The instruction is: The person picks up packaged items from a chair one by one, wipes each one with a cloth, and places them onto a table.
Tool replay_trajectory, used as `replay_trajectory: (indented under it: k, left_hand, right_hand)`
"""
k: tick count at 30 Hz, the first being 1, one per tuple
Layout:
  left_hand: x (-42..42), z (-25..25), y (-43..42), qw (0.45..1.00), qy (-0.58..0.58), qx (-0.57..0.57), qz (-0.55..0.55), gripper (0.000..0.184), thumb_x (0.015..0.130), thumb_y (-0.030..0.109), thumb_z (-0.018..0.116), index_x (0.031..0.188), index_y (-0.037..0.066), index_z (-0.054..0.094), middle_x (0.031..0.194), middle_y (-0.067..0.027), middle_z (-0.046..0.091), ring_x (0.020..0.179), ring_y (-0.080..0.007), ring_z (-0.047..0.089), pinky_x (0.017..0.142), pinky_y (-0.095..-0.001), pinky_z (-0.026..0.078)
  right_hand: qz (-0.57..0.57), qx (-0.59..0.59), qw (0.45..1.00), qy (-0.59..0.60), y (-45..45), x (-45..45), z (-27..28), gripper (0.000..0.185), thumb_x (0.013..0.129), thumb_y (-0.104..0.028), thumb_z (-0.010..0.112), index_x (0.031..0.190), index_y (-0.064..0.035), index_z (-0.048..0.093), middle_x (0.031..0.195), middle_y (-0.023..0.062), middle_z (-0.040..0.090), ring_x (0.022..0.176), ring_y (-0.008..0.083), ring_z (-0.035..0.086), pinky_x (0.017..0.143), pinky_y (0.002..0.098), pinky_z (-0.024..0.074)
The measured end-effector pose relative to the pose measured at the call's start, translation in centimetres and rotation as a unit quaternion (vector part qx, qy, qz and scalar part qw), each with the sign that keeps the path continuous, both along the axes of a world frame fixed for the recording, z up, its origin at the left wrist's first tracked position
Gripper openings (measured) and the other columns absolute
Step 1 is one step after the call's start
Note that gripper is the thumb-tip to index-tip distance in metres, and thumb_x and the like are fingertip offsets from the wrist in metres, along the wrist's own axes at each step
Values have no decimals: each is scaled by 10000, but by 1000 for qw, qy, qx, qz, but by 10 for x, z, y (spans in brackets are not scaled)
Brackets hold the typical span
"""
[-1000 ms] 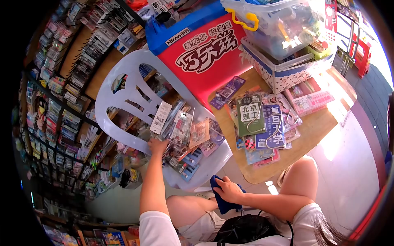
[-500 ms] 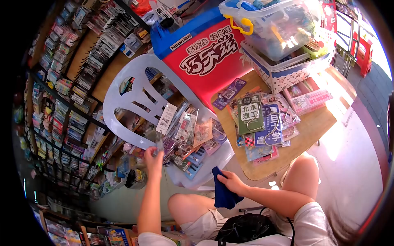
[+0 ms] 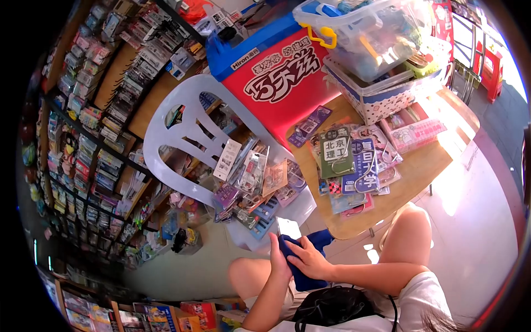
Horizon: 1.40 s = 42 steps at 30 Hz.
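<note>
A dark blue cloth (image 3: 321, 240) is bunched in my right hand (image 3: 311, 261), held above my lap. My left hand (image 3: 279, 262) grips a small flat packet (image 3: 289, 227) with a pale, glary face; its exact kind is hard to make out. The cloth wraps over the lower part of the packet, hiding it, and my right fingers press the cloth against it. Just beyond my hands stands a light grey-blue plastic chair (image 3: 241, 235), its seat piled with packaged small goods (image 3: 254, 171).
On the right, a wooden table (image 3: 345, 224) bears carded packets (image 3: 362, 166), a pink box (image 3: 415, 130) and stacked bins (image 3: 359, 41). Behind the chair stands a red and blue box (image 3: 276, 77). Shelves of packaged goods (image 3: 102, 127) line the left. A black bag (image 3: 332, 310) lies on my lap.
My left hand has moved right from the chair's left side, carrying a small packet to the blue cloth. My right hand now presses the cloth onto the packet.
</note>
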State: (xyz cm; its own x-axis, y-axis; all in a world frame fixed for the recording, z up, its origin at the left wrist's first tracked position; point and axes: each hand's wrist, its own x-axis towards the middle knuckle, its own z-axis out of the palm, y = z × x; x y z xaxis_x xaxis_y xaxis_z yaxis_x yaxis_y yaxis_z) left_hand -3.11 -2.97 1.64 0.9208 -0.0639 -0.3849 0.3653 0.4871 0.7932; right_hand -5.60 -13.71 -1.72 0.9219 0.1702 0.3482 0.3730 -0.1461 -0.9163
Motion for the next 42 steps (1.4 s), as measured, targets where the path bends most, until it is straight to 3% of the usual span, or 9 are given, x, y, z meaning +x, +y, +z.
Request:
replay_trajectory:
  k: [4, 8, 13, 16, 18, 24, 28, 34, 42]
  left_hand:
    - [-19, 6, -19, 997, 66, -2, -38, 593, 923, 525, 372, 1312, 77, 363, 1238, -106, 476, 1121, -224, 501, 949, -359, 411]
    - [-40, -4, -14, 991, 64, 57, -105, 548, 916, 117, 488, 1406, 134, 244, 1294, -97, 440, 1159, -220, 478, 918, -389, 434]
    - [-48, 17, 11, 990, 13, -86, -115, 468, 905, 44, 444, 1352, 28, 304, 1244, -180, 486, 1108, -333, 525, 946, -485, 424]
    - [-39, 11, 12, 998, -8, 19, -63, 464, 892, 31, 471, 1331, 5, 323, 1215, -176, 506, 1080, -311, 543, 920, -450, 446]
    - [-30, -19, 5, 934, -136, 326, -50, 590, 848, 36, 569, 1355, 17, 267, 1225, -150, 445, 1057, -243, 515, 846, -346, 481]
    - [-40, -30, -35, 801, -332, 483, -126, 629, 949, 267, 418, 1415, 2, 90, 1412, -194, 192, 1271, -303, 314, 1061, -362, 248]
    - [-27, -19, -50, 952, -162, 256, -35, 668, 960, 403, 369, 1421, 15, 80, 1408, -148, 242, 1294, -249, 273, 1068, -350, 212]
    - [16, 3, -7, 983, -142, 113, 37, 428, 949, 313, 424, 1261, 21, 412, 1152, -125, 546, 956, -236, 561, 840, -380, 460]
    - [55, 65, -9, 980, -191, -62, 10, 390, 959, 216, 399, 1308, 44, 373, 1256, -101, 495, 1149, -247, 486, 984, -423, 367]
  right_hand:
    - [-98, -25, 995, 21, -7, 12, -4, 423, 832, -235, 594, 1232, -119, 517, 975, 182, 489, 926, 361, 509, 804, 394, 434]
    - [-215, 106, 965, 110, 8, 57, -72, 356, 859, -245, 550, 1144, -31, 555, 939, 147, 563, 834, 258, 565, 743, 336, 448]
    - [36, 405, 801, 439, -9, 73, -106, 309, 855, -264, 524, 1097, -73, 554, 882, 93, 596, 737, 180, 605, 662, 310, 513]
    - [140, 472, 735, 467, -16, 62, -59, 299, 867, -292, 507, 1033, -52, 570, 892, 113, 622, 735, 198, 621, 673, 316, 518]
    - [257, 540, 611, 519, -24, 56, -36, 306, 884, -288, 484, 1019, -31, 582, 948, 152, 640, 783, 229, 643, 700, 330, 530]
    - [60, 395, 834, 380, -19, 55, -40, 305, 920, -300, 464, 1098, -64, 541, 854, 78, 595, 757, 181, 569, 687, 294, 469]
    - [-49, 133, 983, 120, -4, 35, -44, 424, 913, -245, 470, 1275, -29, 425, 1017, 170, 479, 901, 289, 525, 770, 337, 440]
    - [23, 20, 1000, 2, -10, -4, -1, 488, 877, -229, 543, 1312, -63, 398, 981, 212, 409, 869, 379, 484, 800, 394, 439]
    - [49, -70, 993, 87, -5, -16, -17, 402, 855, -234, 567, 1243, -148, 506, 980, 209, 463, 848, 381, 534, 755, 411, 463]
